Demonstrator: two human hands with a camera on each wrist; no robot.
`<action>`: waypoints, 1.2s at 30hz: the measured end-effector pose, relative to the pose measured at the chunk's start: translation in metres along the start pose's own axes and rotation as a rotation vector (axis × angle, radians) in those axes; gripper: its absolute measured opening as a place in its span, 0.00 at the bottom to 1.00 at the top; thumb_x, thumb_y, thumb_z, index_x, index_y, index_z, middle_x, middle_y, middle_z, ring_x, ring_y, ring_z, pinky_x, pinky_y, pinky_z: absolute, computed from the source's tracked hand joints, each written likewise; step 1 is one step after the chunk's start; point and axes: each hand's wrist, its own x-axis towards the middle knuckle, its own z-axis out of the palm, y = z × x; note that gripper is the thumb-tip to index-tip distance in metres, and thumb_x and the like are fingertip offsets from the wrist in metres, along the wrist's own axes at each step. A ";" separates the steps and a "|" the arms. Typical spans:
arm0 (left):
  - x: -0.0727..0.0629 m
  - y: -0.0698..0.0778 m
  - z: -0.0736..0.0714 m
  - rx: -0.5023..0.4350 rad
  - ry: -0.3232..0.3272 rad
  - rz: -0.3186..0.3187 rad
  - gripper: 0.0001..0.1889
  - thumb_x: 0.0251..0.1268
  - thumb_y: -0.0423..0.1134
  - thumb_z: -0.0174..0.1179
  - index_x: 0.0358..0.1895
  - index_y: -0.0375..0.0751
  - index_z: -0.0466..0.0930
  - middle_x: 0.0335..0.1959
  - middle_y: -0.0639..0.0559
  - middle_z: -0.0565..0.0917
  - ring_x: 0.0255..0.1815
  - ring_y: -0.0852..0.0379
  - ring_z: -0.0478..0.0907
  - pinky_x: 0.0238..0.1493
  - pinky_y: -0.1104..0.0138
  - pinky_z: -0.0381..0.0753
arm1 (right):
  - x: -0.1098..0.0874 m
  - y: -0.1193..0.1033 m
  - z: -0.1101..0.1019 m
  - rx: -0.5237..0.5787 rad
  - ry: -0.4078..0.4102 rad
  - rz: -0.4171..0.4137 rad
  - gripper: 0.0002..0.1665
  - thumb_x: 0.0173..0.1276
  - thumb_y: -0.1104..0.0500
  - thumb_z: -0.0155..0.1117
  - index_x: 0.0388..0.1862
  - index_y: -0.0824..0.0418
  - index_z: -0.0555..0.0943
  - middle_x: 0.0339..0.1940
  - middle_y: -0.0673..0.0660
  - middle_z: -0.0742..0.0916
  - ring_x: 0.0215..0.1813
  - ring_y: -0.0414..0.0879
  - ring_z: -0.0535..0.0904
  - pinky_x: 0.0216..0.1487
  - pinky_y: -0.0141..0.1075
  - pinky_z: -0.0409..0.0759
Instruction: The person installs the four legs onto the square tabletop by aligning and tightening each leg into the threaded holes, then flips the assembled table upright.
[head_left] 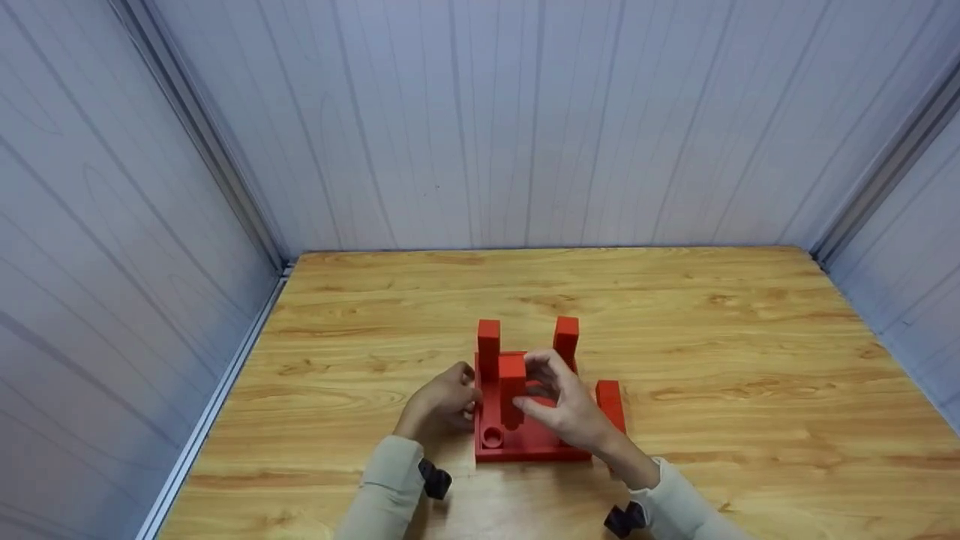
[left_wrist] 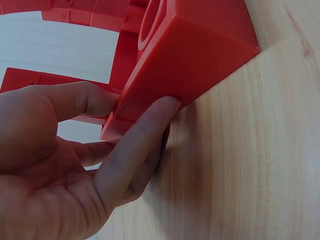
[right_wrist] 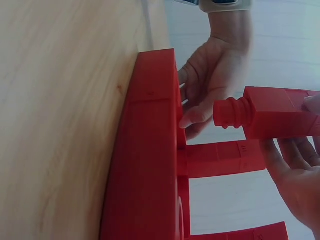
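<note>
A red square base (head_left: 532, 454) with a raised rim lies on the wooden table, and a round socket (head_left: 492, 437) shows at its near left corner. My left hand (head_left: 442, 397) grips the base's left side, thumb at the rim and fingers along the outer wall (left_wrist: 200, 60). Over the near left part of the base, my right hand (head_left: 574, 412) holds a red square leg (head_left: 513, 386) upright between thumb and fingers. Its threaded end (right_wrist: 233, 112) points down, apart from the base. Two more red legs (head_left: 489, 345) (head_left: 567, 336) stand upright at the far corners.
Another red leg (head_left: 610, 403) lies on the table just right of the base. The wooden tabletop (head_left: 360, 322) reaches back to a pale panel wall (head_left: 495, 150), with further panels at left and right.
</note>
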 end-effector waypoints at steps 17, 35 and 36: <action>-0.001 -0.001 0.001 0.011 -0.006 0.027 0.18 0.61 0.28 0.52 0.54 0.34 0.63 0.26 0.48 0.69 0.23 0.57 0.66 0.24 0.68 0.70 | -0.001 -0.018 0.016 0.065 -0.088 0.062 0.26 0.61 0.71 0.64 0.54 0.68 0.64 0.53 0.63 0.77 0.58 0.47 0.77 0.57 0.40 0.78; -0.003 -0.001 0.000 0.007 -0.003 0.050 0.15 0.63 0.26 0.47 0.53 0.33 0.63 0.29 0.48 0.67 0.24 0.56 0.65 0.24 0.66 0.68 | 0.000 0.015 0.018 0.073 -0.205 0.091 0.26 0.63 0.71 0.63 0.56 0.64 0.63 0.57 0.62 0.77 0.61 0.48 0.76 0.60 0.38 0.76; -0.003 -0.001 0.000 0.012 -0.002 0.051 0.15 0.63 0.26 0.46 0.53 0.33 0.63 0.29 0.48 0.67 0.23 0.56 0.65 0.24 0.66 0.68 | -0.001 0.016 0.018 0.069 -0.206 0.087 0.26 0.63 0.70 0.63 0.56 0.63 0.64 0.57 0.62 0.77 0.61 0.48 0.76 0.60 0.38 0.76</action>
